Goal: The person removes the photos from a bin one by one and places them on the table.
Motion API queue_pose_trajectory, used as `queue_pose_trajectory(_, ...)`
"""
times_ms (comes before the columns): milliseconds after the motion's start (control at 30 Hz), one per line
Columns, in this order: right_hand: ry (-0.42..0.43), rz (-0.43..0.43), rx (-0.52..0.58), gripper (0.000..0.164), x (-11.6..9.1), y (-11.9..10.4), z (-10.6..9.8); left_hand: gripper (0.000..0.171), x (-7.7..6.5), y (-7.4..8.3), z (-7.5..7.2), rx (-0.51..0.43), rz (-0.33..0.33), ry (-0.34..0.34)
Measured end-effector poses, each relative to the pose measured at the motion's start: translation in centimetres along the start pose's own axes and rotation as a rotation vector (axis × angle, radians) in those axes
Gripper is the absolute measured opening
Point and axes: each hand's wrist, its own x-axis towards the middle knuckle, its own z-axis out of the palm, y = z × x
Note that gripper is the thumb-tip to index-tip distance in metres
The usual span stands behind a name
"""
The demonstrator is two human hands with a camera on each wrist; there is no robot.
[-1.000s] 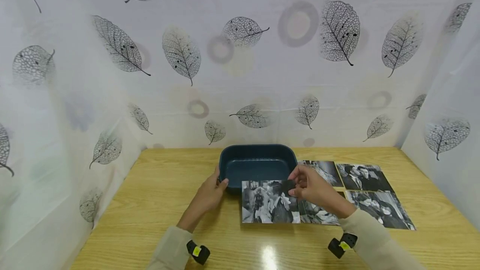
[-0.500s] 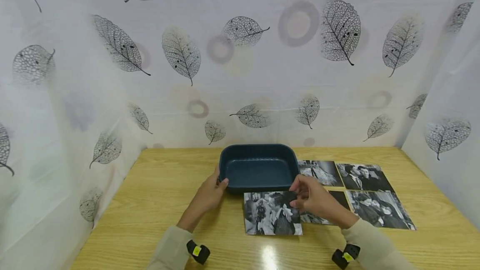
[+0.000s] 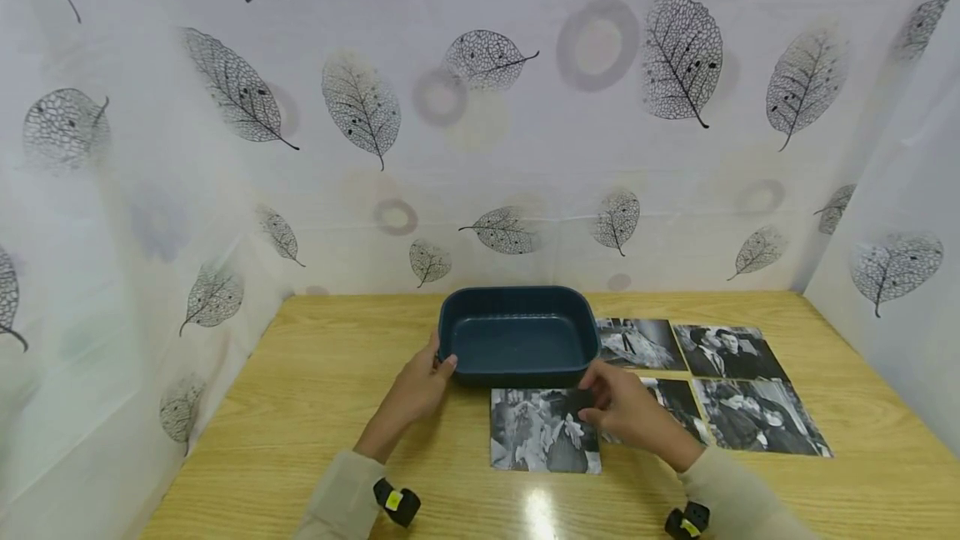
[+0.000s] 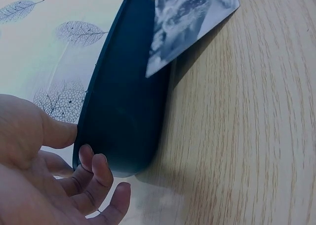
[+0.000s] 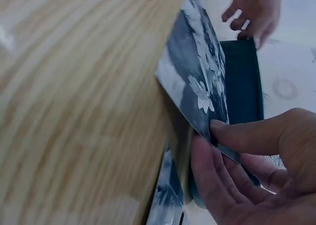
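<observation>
A deep dark-blue rectangular dish (image 3: 517, 344) stands toward the back of the wooden table, nothing inside it. My left hand (image 3: 416, 386) holds its left end, thumb and fingertips at the rim in the left wrist view. In front of the dish is a black-and-white photo (image 3: 534, 440), which my right hand (image 3: 628, 408) pinches at its upper right corner between thumb and fingers. In the right wrist view the photo (image 5: 197, 77) is tilted, raised off the tabletop at the gripped edge.
To the right several black-and-white photos lie in two rows: a top-left one (image 3: 641, 346), a top-right one (image 3: 731, 354), a bottom-right one (image 3: 765, 417), and one (image 3: 678, 398) partly hidden by my right hand. A leaf-print cloth (image 3: 510, 157) hangs behind the table.
My right hand has drawn the photo down toward me, off the dish's front edge, uncovering more of the dish. My left hand has stayed on the dish.
</observation>
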Motion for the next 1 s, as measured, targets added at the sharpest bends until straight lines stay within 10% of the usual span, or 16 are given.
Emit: queue_pose_trajectory(1000, 0.116, 0.071, -0.299, 0.022, 0.5, -0.7, 2.0, 0.065, 0.1, -0.3, 0.3, -0.003, -0.008, 0.002)
